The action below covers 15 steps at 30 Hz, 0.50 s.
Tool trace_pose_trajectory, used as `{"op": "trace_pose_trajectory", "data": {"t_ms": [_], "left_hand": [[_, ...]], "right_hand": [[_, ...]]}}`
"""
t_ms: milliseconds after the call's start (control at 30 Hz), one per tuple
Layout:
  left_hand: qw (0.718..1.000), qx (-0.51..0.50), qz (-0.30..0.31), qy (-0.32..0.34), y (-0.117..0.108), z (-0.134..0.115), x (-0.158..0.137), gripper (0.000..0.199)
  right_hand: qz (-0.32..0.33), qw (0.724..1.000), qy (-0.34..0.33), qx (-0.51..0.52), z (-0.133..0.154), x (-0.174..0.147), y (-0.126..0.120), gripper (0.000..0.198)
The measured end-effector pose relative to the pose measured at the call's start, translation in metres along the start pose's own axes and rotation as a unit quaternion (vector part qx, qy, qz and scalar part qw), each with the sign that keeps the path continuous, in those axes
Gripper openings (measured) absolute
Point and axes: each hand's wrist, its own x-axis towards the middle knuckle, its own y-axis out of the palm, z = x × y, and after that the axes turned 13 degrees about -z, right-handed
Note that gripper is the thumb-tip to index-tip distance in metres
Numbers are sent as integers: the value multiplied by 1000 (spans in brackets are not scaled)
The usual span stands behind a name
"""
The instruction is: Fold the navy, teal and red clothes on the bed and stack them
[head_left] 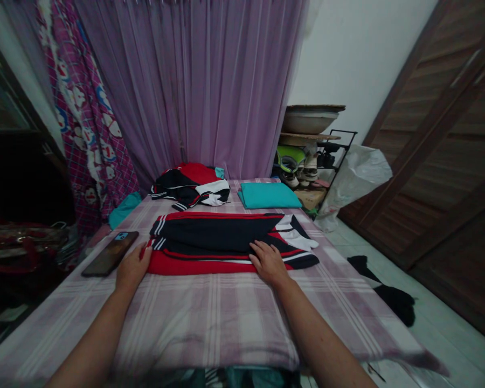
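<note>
A navy, red and white track jacket point(210, 237) lies folded into a long flat strip across the checked cloth in front of me. Striped cuffs show at its left end, and white and navy panels at its right. My left hand point(132, 265) is at the jacket's left edge, fingers together and closed on the fabric; part of them is hidden. Palm down, my right hand point(269, 262) rests on the lower right part of the jacket with its fingers spread. Close to my left hand lies a dark phone point(110, 254).
Behind the jacket are a crumpled red, navy and white garment point(194, 186) and a folded turquoise cloth point(269, 195). Another turquoise piece point(124, 210) lies at the left edge. A rack point(339, 156) with shoes and basins stands back right. Black clothing point(388, 293) lies on the floor.
</note>
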Motion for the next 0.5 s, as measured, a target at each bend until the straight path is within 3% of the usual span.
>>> {"op": "trace_pose_trajectory", "data": {"t_ms": [300, 500], "left_hand": [[1000, -16, 4, -15, -5, -1, -6, 56], [999, -35, -10, -5, -1, -1, -10, 57]], "right_hand": [[13, 1000, -2, 12, -5, 0, 3, 46], [-14, 999, -30, 19, -22, -3, 16, 49]]}}
